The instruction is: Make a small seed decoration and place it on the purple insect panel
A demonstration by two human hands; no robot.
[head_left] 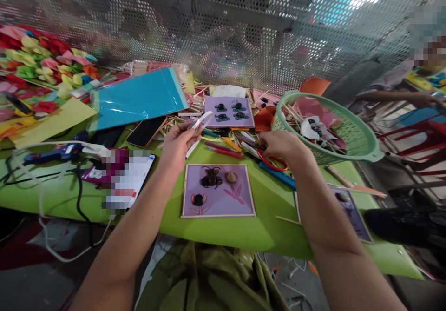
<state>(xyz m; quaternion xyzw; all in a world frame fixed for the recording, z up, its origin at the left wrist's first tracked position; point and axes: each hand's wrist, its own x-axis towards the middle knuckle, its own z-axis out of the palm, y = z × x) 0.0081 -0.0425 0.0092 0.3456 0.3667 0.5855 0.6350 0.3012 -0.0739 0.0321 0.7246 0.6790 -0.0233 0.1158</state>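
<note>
My left hand [183, 139] pinches a narrow white looped strip [205, 119], which looks like a thin ring of tape. Over the clutter to the right, my right hand [284, 142] has its fingers curled down; what they grip, if anything, is hidden. Just beneath those fingers are red-handled scissors [278, 166]. In front of me lies a purple card [223, 204] with a thin wooden border, bearing a dark insect shape, stones and pink paper plant shapes. Red pens [225, 151] lie between my hands.
A green basket [351, 150] with sticks and paper stands right. Behind are another purple card [209, 104] and a blue folder [139, 97]. Left are a phone [146, 130], a glue gun [59, 153], cables and colourful paper. A framed card [355, 218] lies under my right forearm.
</note>
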